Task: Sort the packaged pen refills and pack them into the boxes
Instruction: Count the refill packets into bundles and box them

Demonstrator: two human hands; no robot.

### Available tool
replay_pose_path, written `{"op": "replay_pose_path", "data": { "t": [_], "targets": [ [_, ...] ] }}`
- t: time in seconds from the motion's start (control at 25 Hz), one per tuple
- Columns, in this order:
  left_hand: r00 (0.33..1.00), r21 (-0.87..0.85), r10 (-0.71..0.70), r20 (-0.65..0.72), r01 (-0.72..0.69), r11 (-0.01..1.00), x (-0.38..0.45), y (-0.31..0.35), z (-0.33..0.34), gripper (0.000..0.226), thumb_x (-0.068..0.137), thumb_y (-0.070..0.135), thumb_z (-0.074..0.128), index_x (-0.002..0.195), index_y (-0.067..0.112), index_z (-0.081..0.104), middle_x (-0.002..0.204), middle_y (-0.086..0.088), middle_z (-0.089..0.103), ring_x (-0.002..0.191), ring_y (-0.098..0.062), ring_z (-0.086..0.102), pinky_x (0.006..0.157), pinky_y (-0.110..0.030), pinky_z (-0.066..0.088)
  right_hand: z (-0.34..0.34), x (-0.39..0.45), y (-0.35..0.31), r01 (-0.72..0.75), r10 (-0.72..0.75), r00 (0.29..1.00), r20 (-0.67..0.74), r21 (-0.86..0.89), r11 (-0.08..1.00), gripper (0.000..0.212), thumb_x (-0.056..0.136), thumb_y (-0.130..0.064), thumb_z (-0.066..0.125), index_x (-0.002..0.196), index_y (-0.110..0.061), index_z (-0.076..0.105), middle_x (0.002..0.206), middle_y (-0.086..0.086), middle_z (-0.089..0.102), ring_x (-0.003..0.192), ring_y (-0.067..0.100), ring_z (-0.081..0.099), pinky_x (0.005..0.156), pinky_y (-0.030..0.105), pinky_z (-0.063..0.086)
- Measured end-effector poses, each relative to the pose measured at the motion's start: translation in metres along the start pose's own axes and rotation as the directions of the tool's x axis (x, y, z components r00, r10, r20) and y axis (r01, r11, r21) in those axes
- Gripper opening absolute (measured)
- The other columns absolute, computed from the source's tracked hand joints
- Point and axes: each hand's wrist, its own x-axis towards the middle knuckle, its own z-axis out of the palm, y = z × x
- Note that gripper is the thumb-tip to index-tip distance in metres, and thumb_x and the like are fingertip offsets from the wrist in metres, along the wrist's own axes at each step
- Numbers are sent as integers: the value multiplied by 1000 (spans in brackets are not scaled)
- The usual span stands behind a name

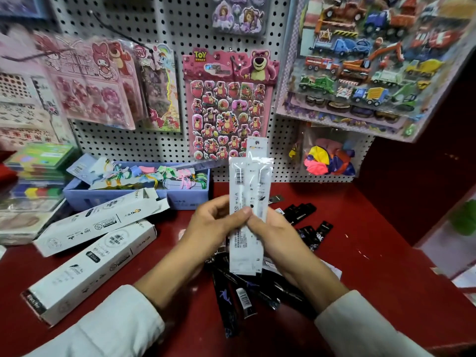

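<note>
I hold a small stack of white refill packs (249,191) upright over the red shelf. My left hand (215,222) grips the stack from the left and my right hand (273,233) pinches it from the right. Black refill packs (231,297) lie in a loose heap under my wrists, and more black packs (301,212) are scattered to the right. Two long white boxes lie at the left: the farther box (100,220) has its end flap open, the nearer box (87,274) lies closed.
A blue tray (180,199) of pastel items stands at the back left, with stacked colour sets (36,176) beside it. Sticker sheets (226,104) and a bag of balloons (329,161) hang on the pegboard behind. A dark red side wall (412,189) bounds the shelf on the right.
</note>
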Motion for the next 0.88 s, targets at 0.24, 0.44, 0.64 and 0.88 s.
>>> {"op": "replay_pose_path", "data": {
  "t": [0.24,0.44,0.64,0.88],
  "targets": [
    [975,-151,-156,-159,132,980,-8,-3,-13,14,86,15,69,94,6,76,91,-15,76,73,-22,73,60,-26,57,8,-6,11,-98,98,995,13,-3,995,25,103,-19,47,117,-16,68,110,10,75,101,25,72,89,41,58],
    [945,2,-45,-324,48,999,-4,1,-23,54,85,9,72,127,37,52,76,6,77,74,-7,73,63,-17,56,0,-6,12,-102,101,992,-76,-6,995,24,101,-26,52,114,-16,70,107,9,76,93,25,74,69,34,59],
    [963,139,46,-265,-9,990,-2,3,-26,30,89,7,67,98,35,72,83,9,75,64,-18,59,66,-24,46,-7,-4,16,-124,121,987,-101,-28,992,20,99,-27,57,103,-19,74,92,6,78,76,31,70,61,34,52],
    [981,7,-73,-177,75,997,-3,5,-25,39,86,-6,49,94,18,79,83,-19,72,37,-16,47,40,-16,36,-10,-4,15,-105,111,992,-57,95,990,21,99,-18,55,111,-21,71,109,9,76,100,30,72,76,46,59]
  ]
}}
